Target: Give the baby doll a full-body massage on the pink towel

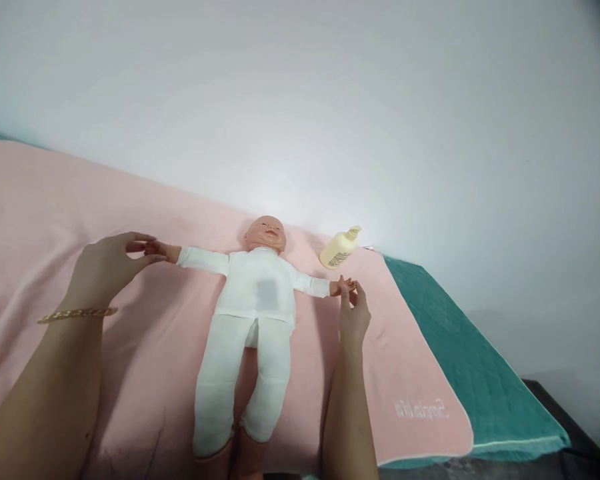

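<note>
A baby doll (260, 287) in a white top and white trousers lies on its back, arms stretched out to both sides. My left hand (115, 260) pinches the doll's hand at the left, thumb below and fingers above. At the other side, my right hand (354, 310) has its thumb and fingers closed around the doll's other hand. Both doll arms are held nearly straight. A dark grey patch shows on the front of the top. The doll's feet run out of view at the lower edge.
Under the doll is a pink blanket (410, 360), spread over a green cover (460, 353). A pale yellow pump bottle (338, 249) stands tilted beyond my right hand, close to the white wall (300, 100). A dark edge (555, 400) shows at the lower right.
</note>
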Available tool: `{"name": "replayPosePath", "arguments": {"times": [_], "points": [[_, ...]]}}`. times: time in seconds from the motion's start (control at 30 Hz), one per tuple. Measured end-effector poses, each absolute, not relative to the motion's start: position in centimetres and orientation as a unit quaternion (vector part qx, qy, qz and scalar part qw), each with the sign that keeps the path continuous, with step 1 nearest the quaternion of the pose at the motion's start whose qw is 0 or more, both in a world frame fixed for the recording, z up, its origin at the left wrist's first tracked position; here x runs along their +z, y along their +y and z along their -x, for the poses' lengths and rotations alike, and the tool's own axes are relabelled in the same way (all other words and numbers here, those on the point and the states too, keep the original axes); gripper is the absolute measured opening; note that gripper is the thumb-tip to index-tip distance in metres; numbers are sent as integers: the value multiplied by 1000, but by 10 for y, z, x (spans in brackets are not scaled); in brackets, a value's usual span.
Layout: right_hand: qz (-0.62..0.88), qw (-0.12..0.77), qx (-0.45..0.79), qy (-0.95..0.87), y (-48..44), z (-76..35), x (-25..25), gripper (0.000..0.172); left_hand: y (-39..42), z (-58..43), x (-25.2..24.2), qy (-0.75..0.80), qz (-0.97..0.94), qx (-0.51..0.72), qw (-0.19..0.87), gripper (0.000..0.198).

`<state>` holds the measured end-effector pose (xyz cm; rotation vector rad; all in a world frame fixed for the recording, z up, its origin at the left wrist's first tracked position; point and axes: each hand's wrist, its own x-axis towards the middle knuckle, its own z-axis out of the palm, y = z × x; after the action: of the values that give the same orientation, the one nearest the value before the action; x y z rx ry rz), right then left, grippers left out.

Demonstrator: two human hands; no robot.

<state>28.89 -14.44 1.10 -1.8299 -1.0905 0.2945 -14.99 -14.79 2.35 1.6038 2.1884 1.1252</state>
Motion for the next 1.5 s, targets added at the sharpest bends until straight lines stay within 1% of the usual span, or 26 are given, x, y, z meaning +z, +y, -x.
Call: {"name": "replayPosePath", "arguments": {"times": [0.1,0.2,0.27,0.37,0.43,0.5,0.63,0.7,0.8,0.93,1.1,1.27,1.37,1.43,1.5], "points": [[705,527,122,-458,-148,-275,16,61,-149,127,34,716,-517,460,92,41],[651,576,113,-481,-151,-261,18,58,-151,96,38,630,-532,559,84,41],[602,614,105,-499,-152,-254,14,58,-152,78,35,584,-553,590,80,37],[534,644,71,-543,-152,-247,4,56,-154,57,26,523,-610,590,75,33],[489,630,32,-602,-153,-242,-2,49,-154,47,20,457,-678,572,58,27],[422,593,-15,-686,-155,-237,-4,43,-153,38,15,386,-747,541,33,21],[292,512,-93,-802,-159,-226,4,48,-147,25,8,299,-821,486,-20,22],[265,489,-102,-825,-160,-220,8,46,-144,22,4,275,-836,474,-37,26],[255,472,-108,-837,-160,-215,10,41,-143,20,0,263,-840,472,-51,33],[247,472,-119,-838,-159,-213,6,38,-143,20,-2,257,-838,475,-69,39],[241,469,-117,-841,-158,-214,2,39,-144,19,-1,259,-831,486,-80,44],[240,465,-91,-847,-159,-212,3,43,-143,20,-1,252,-835,485,-64,47],[249,468,-85,-844,-159,-213,2,44,-144,21,-1,258,-832,488,-51,42],[271,488,-83,-826,-159,-216,0,41,-146,23,1,279,-821,497,-22,31],[333,530,-74,-776,-158,-222,-1,35,-149,28,4,330,-793,512,23,21]]}}
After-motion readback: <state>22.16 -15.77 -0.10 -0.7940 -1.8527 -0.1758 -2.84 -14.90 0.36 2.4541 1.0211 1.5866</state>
